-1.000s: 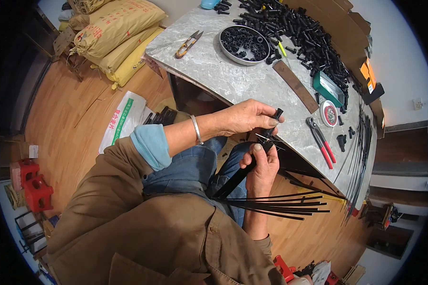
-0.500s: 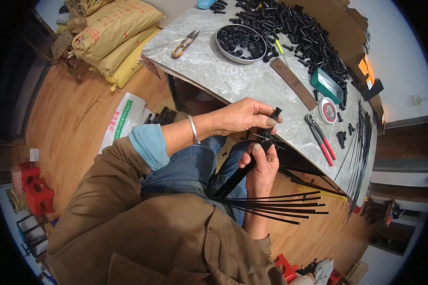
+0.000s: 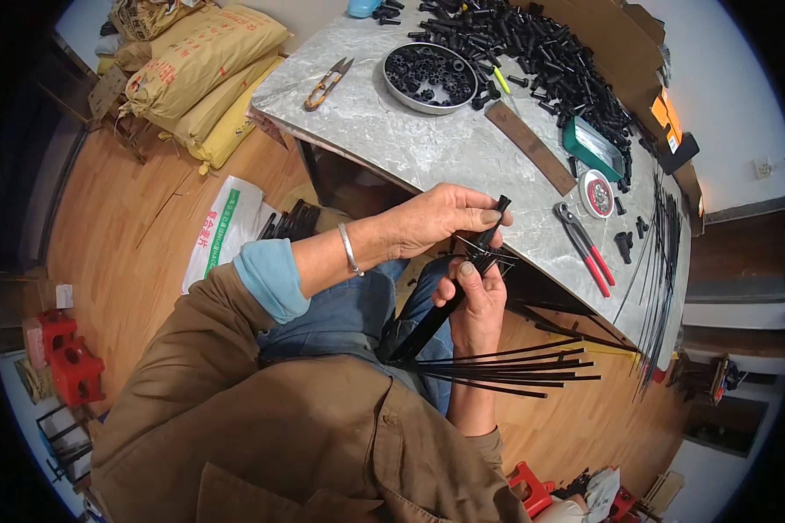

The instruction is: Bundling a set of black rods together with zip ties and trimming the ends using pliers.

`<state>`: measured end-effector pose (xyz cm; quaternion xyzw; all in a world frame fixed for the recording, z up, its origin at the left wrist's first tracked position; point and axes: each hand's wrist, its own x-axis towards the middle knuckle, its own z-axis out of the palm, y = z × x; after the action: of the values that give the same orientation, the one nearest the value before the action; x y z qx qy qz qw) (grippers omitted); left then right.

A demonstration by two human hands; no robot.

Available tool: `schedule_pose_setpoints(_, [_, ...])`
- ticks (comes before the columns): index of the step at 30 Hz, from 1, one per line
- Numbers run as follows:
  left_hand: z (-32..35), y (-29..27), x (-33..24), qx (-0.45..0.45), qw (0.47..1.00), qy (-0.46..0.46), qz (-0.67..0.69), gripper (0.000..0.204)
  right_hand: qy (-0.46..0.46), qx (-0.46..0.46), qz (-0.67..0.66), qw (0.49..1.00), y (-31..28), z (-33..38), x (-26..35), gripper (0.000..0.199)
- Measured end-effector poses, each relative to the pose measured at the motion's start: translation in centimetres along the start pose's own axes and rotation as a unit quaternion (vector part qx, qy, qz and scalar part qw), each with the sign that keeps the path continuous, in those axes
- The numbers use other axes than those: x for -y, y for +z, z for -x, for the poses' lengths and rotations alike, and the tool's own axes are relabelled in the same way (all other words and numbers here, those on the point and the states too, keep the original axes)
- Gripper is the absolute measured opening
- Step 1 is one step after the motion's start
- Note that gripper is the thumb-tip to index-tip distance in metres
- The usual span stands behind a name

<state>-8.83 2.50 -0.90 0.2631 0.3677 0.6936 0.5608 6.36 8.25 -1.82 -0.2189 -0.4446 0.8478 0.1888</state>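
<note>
Over my lap I hold a black umbrella frame (image 3: 429,333), slanting from my lap up to the table edge. Its several thin ribs (image 3: 515,370) fan out to the right at the lower end. My left hand (image 3: 432,220) pinches a black flared fitting (image 3: 503,204) at the upper end between thumb and fingers. Just below, my right hand (image 3: 480,301) is closed round the bundle, thumb on top. Short thin wires (image 3: 475,248) stick out sideways between the two hands. My fingers hide how the fitting and the frame meet.
The grey table (image 3: 358,113) bears a bowl of black notched rings (image 3: 429,78), thread snips (image 3: 328,84), a flat brown bar (image 3: 532,148), red-handled pliers (image 3: 584,250), a teal box (image 3: 593,148), a small dish (image 3: 597,193) and a heap of black fittings (image 3: 549,61). Sacks (image 3: 209,70) lie far left.
My hands keep their grips. The left hand and the fitting have tilted slightly, and the short wires stand at different angles. The view has shifted a little.
</note>
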Motion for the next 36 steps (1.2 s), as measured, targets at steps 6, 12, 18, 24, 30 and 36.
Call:
schedule_pose_setpoints(6, [0.9,1.7,0.9,-0.085,0.995,0.022,0.041,0.033,0.050,0.019,-0.045,0.998,-0.6,-0.1,0.1,0.024])
schedule_pose_setpoints(12, [0.9,2.3,0.8,-0.116,0.993,0.032,-0.014,0.033,0.046,0.038,-0.040,0.997,-0.9,-0.4,0.0,0.027])
schedule_pose_setpoints(18, [0.5,2.3,0.4,-0.088,0.994,-0.002,0.068,0.033,0.071,0.084,-0.101,0.989,-1.6,-0.6,0.0,0.027])
schedule_pose_setpoints(24, [1.3,2.4,0.4,-0.102,0.991,-0.023,0.077,0.033,0.074,0.067,-0.106,0.989,-1.2,-0.5,-0.1,0.024])
schedule_pose_setpoints(30, [1.9,3.0,0.1,-0.131,0.991,-0.013,-0.026,0.039,0.049,0.042,-0.081,0.995,-1.0,-0.4,0.1,0.019])
schedule_pose_setpoints(36, [3.3,3.4,-0.3,-0.112,0.986,-0.047,-0.112,0.042,0.015,0.028,-0.026,0.999,-0.5,-0.1,0.1,0.024])
